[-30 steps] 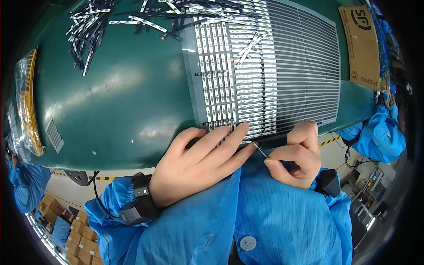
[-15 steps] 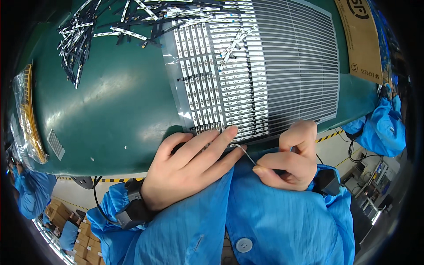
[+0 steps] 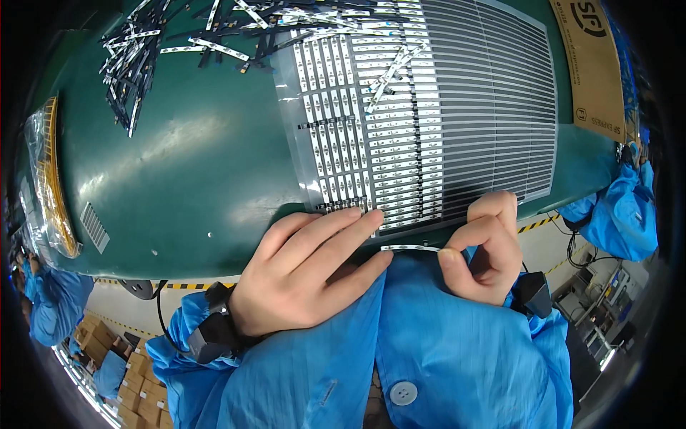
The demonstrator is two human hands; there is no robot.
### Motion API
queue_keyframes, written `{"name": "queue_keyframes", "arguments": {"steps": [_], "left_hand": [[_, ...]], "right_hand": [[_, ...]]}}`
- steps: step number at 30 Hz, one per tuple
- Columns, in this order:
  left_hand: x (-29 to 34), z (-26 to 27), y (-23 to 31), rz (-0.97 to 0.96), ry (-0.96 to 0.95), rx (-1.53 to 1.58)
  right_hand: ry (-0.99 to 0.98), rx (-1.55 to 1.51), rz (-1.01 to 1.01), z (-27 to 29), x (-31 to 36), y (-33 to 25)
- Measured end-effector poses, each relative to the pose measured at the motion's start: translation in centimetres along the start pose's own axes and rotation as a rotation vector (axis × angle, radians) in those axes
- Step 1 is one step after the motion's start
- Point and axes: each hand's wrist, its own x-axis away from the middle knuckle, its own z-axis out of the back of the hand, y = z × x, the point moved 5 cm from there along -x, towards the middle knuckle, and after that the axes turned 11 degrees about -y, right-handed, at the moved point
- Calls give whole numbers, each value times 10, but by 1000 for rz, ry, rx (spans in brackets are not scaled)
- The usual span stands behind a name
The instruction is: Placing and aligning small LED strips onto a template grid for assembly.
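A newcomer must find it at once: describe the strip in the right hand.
Find the green table and go to its near edge. There, between the left hand and the right hand, is a slim white strip with dark marks. Unlike the rows of strips on the grey sheet, it bows gently, pinched in the right hand.

Single view, left one of two wide fisheye cameras worn side by side on person's head. Looks steeply down over front of blue garment (image 3: 314, 379), upright, unmirrored. Hands (image 3: 304, 279) near lens, just below centre. Worktop (image 3: 179, 186) spreads across upper part, front edge bowed toward rim. Field wide enough to take in floor (image 3: 128, 304), cardboard boxes (image 3: 134, 382) at lower left, blue-clad co-worker (image 3: 618, 214) at far right. Dark vignette at both sides.
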Motion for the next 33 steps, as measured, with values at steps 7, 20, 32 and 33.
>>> {"name": "queue_keyframes", "arguments": {"steps": [7,20,32,33], "left_hand": [[2,0,-1,-18,37,25],[2,0,-2,4,-6,7],[0,0,-1,24,-5,4],[0,0,-1,24,-5,5]], "right_hand": [[81,-87,-104,-5,7,14],[33,-47,-104,-8,5,14],[47,-5,-85,-8,3,13],[48,-4,-86,-8,3,13]]}}
